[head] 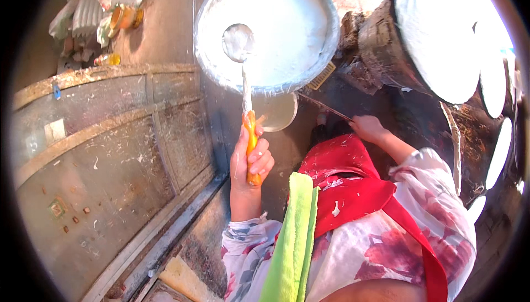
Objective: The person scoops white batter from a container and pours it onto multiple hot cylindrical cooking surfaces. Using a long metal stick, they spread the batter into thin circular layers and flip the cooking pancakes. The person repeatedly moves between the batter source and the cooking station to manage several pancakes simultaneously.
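My left hand [250,159] is closed around the orange handle of a ladle [251,148]. Its whitened shaft runs up over the near rim of a large round tub [265,91], and its round bowl lies at the white liquid [290,24] filling the tub. My right hand [368,129], lower and to the right, is closed on the end of a thin stick [325,106] that slants toward the tub's near side. Beneath the tub's near rim, a pale round container [277,113] shows partly. A green cloth [296,227] hangs in front of my red apron [352,198].
A barrel [381,41] with a bright white top stands at the right, with more white-topped containers beyond it. At the left is a wood-framed panel [112,169]. An orange jar [120,18] and a bottle of yellow liquid [107,59] lie past it. A yellow slotted piece [322,76] sits by the tub.
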Demonstrator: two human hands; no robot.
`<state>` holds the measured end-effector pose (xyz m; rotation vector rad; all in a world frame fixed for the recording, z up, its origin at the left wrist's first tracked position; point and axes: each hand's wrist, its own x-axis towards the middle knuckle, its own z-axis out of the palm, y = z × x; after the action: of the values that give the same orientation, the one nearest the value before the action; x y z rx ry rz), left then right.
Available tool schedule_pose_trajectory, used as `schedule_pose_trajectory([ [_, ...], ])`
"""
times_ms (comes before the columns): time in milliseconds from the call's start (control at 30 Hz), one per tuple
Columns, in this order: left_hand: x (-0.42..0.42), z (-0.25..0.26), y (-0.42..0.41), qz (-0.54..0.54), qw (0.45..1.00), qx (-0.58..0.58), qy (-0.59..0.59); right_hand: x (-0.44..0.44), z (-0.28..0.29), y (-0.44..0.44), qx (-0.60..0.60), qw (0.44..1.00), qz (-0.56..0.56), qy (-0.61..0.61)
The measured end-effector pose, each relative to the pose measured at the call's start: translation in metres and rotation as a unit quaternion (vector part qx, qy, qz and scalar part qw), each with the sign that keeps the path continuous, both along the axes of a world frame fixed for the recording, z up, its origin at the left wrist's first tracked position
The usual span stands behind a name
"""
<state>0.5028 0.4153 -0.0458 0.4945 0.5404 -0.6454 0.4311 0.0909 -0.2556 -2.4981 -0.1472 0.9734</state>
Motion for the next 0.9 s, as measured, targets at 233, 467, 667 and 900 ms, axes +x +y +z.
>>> schedule_pose_trajectory([
  [233, 0.039, 0.034, -0.019, -0.036, 0.986, -0.164, 0.017, -0.128, 0.081, -0.109, -0.117, 0.981, -0.105, -0.111],
  [467, 0.049, 0.0, -0.048, 0.008, 0.917, -0.391, -0.082, -0.191, 0.13, -0.088, -0.112, 0.938, -0.27, -0.188],
  [667, 0.067, -0.001, -0.067, -0.21, 0.9, 0.294, -0.242, -0.192, 0.148, -0.054, -0.062, 0.908, -0.335, -0.244],
  [900, 0.082, 0.028, -0.107, -0.256, 0.952, 0.103, -0.135, -0.142, 0.14, -0.032, 0.034, 0.88, -0.404, -0.25],
])
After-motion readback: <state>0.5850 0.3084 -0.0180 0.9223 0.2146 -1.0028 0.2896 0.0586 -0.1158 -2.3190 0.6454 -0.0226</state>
